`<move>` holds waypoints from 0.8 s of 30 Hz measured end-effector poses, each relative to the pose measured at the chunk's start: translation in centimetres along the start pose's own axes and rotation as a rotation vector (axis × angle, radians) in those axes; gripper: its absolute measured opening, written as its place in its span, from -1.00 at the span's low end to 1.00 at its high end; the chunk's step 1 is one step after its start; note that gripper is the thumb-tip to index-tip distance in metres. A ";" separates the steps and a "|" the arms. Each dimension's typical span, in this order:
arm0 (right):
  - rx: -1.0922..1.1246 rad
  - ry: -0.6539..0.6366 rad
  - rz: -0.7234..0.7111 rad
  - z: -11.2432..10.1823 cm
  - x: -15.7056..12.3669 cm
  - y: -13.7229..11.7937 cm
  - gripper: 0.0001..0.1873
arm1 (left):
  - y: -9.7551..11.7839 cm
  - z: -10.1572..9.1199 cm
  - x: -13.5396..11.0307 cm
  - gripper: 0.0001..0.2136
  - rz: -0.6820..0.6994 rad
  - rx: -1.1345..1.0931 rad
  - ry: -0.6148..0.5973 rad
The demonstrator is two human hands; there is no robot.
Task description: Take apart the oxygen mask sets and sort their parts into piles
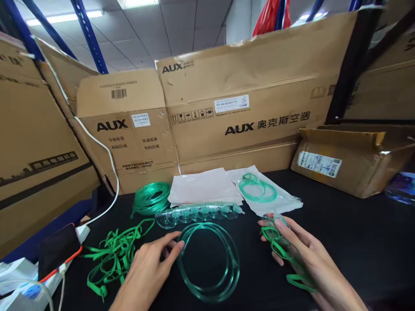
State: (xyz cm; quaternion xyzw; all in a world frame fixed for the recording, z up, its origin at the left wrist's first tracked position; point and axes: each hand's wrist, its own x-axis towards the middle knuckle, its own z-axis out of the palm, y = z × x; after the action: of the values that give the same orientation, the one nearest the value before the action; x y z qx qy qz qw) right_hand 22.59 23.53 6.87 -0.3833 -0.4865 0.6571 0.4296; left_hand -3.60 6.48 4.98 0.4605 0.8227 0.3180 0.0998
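My left hand (151, 263) pinches the left side of a coil of clear green tubing (235, 263) between thumb and fingers. The coil lies on the black table in front of me. My right hand (308, 248) is closed around a clear plastic oxygen mask (275, 221), off to the right of the coil. A green elastic strap (278, 249) hangs from this mask, partly over my fingers. Just beyond the coil, several clear masks (197, 214) lie nested in a row. Left of my left hand is a tangled pile of green straps (113, 250).
Behind the masks are another green tubing coil (151, 198), white bags (204, 188) and a clear bag (259, 192) holding green tubing. Cardboard boxes (240, 108) wall off the back. An opened carton (337, 160) stands right; a phone (58, 250) and power strips (19, 276) sit left.
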 end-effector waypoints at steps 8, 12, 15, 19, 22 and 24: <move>-0.191 -0.157 -0.098 0.8 0.3 1.4 -0.51 | 2.1 -0.4 -0.4 -0.72 0.553 0.149 -0.006; -0.255 -0.189 -0.101 0.6 0.5 1.6 -0.49 | 5.2 2.1 1.3 -0.58 0.761 0.230 -0.192; -0.256 -0.227 -0.072 0.2 0.8 1.7 -0.47 | 6.4 3.2 3.0 -0.65 0.854 0.279 -0.263; -0.238 -0.243 -0.022 -0.3 1.2 1.9 -0.42 | 6.4 3.5 4.8 -0.83 0.752 0.391 -0.270; -0.226 -0.252 -0.007 -0.4 1.4 2.0 -0.43 | 5.9 3.2 5.1 -0.88 0.643 0.443 -0.239; -0.221 -0.269 -0.009 -0.5 1.5 2.1 -0.43 | 5.6 2.8 4.7 -0.88 0.570 0.479 -0.218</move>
State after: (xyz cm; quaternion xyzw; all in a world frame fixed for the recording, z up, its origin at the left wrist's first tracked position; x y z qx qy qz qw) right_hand 22.18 24.75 4.56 -0.3348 -0.6107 0.6429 0.3188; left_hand -1.11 13.66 6.85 0.7120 0.6973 0.0808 -0.0160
